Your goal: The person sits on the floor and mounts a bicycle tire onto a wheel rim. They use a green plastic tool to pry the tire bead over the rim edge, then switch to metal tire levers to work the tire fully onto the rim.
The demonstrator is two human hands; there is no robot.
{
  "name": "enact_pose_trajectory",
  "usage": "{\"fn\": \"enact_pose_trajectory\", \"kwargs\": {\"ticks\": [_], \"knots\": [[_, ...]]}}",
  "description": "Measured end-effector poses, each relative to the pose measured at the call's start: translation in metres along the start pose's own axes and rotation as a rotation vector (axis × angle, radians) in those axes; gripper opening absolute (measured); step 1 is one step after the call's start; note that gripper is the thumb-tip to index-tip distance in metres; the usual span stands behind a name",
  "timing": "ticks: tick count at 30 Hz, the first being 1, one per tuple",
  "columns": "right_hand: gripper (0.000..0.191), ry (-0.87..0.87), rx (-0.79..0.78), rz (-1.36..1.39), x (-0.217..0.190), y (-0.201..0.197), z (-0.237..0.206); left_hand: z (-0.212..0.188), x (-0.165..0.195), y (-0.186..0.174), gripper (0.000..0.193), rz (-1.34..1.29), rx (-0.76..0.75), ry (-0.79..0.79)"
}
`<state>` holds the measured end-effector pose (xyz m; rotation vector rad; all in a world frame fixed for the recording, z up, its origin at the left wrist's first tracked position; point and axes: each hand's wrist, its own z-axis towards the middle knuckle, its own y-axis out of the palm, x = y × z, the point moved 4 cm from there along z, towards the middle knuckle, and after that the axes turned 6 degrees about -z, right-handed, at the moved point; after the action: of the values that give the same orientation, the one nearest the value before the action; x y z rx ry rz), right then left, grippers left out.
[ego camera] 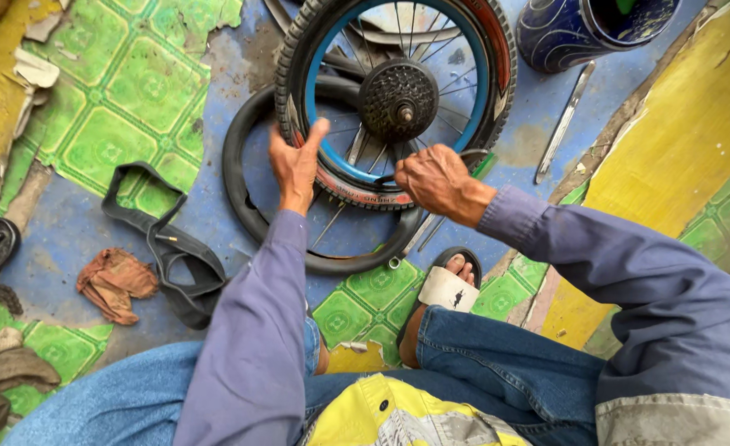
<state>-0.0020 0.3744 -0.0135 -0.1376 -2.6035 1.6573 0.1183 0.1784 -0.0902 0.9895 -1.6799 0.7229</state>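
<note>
A: How is the wheel (398, 99) kept in place?

B: It is stood on the floor (216, 206) and steadied by the left hand (295, 165), whose palm is pressed flat on the tyre (299, 74) and blue rim, fingers spread, nothing gripped.

A: And the right hand (435, 177)?

B: It is clenched around a thin tool, probably a tyre lever (390, 176), whose tip is wedged at the rim's lower edge; the tip itself is poorly seen.

A: What is laid nearby?

B: A loose black tyre (245, 190) is left flat beneath both hands. A second metal lever (563, 124) is set beyond the right hand, within reach. An inner tube (171, 248) and rag (117, 281) are dropped outside the left hand.
</note>
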Motion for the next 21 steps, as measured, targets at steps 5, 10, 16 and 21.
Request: {"fn": "enact_pose_trajectory", "kwargs": {"ticks": [5, 10, 16, 21], "knots": [[0.019, -0.012, -0.047, -0.052, 0.018, -0.004, 0.001, -0.004, -0.019, 0.006, 0.037, -0.416, -0.053, -0.195], [0.029, -0.033, -0.009, -0.015, 0.036, -0.012, 0.002, -0.012, -0.019, 0.014, 0.026, -0.572, 0.000, -0.214], [0.031, -0.025, 0.040, 0.029, 0.045, -0.001, -0.001, -0.012, -0.013, 0.015, 0.025, -0.556, 0.004, -0.202], [0.027, 0.071, 0.275, -0.139, -0.012, 0.019, -0.035, -0.019, -0.018, 0.014, 0.026, -0.567, 0.060, -0.184]]}}
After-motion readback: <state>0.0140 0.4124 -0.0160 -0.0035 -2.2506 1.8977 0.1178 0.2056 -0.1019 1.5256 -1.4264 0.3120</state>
